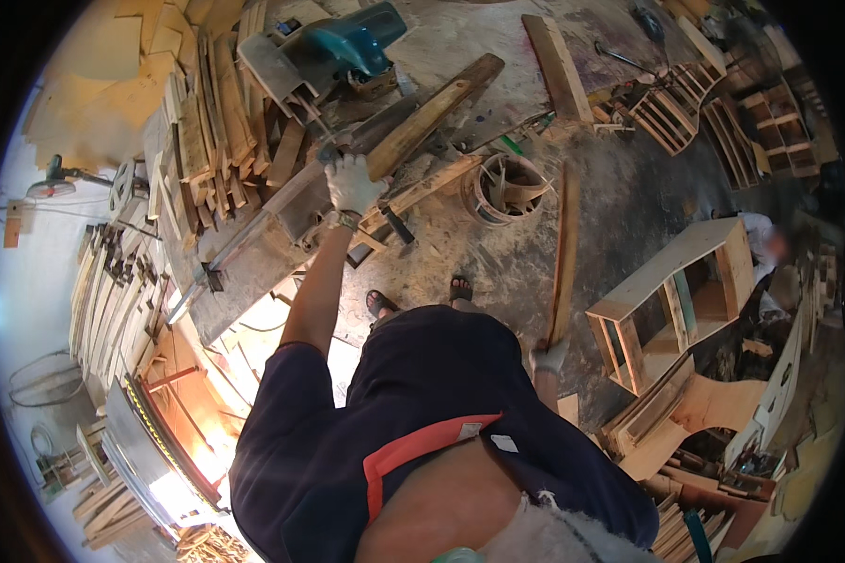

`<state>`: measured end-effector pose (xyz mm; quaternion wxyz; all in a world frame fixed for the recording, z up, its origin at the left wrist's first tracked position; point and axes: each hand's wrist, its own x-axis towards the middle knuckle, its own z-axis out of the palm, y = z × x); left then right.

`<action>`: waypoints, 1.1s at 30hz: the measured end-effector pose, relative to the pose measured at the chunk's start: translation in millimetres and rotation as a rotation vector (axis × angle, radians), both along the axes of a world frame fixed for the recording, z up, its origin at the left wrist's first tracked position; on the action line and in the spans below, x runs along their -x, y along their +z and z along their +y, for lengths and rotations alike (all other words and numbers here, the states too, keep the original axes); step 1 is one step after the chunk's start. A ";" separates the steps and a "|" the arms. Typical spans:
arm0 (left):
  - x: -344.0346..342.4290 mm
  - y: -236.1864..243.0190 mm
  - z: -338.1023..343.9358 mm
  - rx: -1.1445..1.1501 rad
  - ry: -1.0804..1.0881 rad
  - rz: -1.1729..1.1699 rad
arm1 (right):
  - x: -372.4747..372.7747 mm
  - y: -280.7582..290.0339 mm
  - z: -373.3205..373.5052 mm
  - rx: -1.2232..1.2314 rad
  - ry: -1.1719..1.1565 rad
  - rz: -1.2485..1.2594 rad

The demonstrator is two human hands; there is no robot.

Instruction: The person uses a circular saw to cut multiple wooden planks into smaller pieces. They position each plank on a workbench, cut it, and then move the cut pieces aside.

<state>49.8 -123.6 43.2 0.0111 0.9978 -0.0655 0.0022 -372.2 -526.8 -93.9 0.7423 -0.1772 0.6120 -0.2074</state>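
My left hand (353, 188), in a pale work glove, rests with fingers spread at the saw table's metal rail (272, 197). Beside it a thick rough plank (432, 114) lies slanting over the table, with a narrower wooden strip (422, 186) below. A dark handle (397, 225) sticks out below the hand. My gloved right hand (546, 357), low beside my right hip, is closed on the end of a long board (566, 253) that reaches forward. A bucket of wood scraps (502, 192) stands between this board and the saw table.
Stacked boards (211, 113) lie left of the saw table, beside a teal power-tool housing (352, 42). A wooden cabinet frame (667, 267) stands at the right, with another person (760, 244) behind it. Curved plywood pieces (704, 403) and more timber lie at lower right.
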 end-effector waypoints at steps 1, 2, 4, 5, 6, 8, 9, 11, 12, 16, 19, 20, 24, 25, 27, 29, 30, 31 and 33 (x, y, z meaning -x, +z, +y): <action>18.1 0.7 -5.6 -0.026 0.010 -0.078 | -43.4 8.6 -2.3 0.025 -0.063 -0.093; 33.2 2.3 -8.3 0.019 0.029 -0.054 | -89.1 20.1 -5.3 0.254 0.141 -0.091; 60.3 5.0 -12.6 0.108 0.065 -0.019 | -177.0 55.7 -23.7 0.094 0.051 -0.382; 73.3 6.2 -14.8 0.160 0.104 0.069 | -222.8 72.4 -30.2 0.034 -0.023 -0.517; 86.5 8.1 -15.7 0.216 0.133 0.099 | -261.8 89.2 -35.9 0.030 0.100 -0.723; 117.2 13.2 -18.0 0.332 0.155 0.062 | -321.0 111.8 -30.8 0.110 0.388 -0.631; 128.6 16.6 -23.3 0.359 0.190 0.148 | -342.4 114.1 -14.8 0.070 0.533 -0.597; 146.7 23.0 -36.6 0.447 0.239 0.278 | -370.4 114.0 25.5 0.017 0.876 -0.575; 158.8 25.0 -44.7 0.509 0.259 0.329 | -373.0 112.0 49.2 -0.311 1.133 -0.979; 188.2 28.6 -66.6 0.866 0.063 0.518 | -344.6 108.1 142.2 0.246 1.360 -0.257; 192.1 27.2 -69.0 0.720 -0.038 0.373 | -325.4 120.1 147.5 0.818 1.422 0.022; 190.7 26.3 -67.1 0.640 -0.056 0.348 | -319.4 123.2 140.3 0.981 1.457 0.026; 189.7 20.3 -58.5 0.554 -0.127 0.259 | -265.1 113.8 96.1 1.320 1.454 0.053; 190.5 17.9 -56.2 0.516 -0.190 0.190 | -246.4 108.8 82.6 1.362 1.463 0.034; 191.7 12.7 -51.7 0.454 -0.304 0.072 | -207.8 100.9 53.9 1.354 1.552 0.117; 192.4 8.0 -46.8 0.389 -0.389 0.030 | -172.5 95.0 32.8 1.379 1.617 0.183; 192.1 6.2 -44.0 0.363 -0.447 -0.085 | -157.1 93.9 25.9 1.431 1.609 0.163; 191.3 5.3 -40.8 0.315 -0.494 -0.141 | -148.0 94.1 20.7 1.461 1.629 0.200; 188.0 5.7 -32.3 0.285 -0.565 -0.192 | -138.7 100.6 13.7 1.418 1.755 0.088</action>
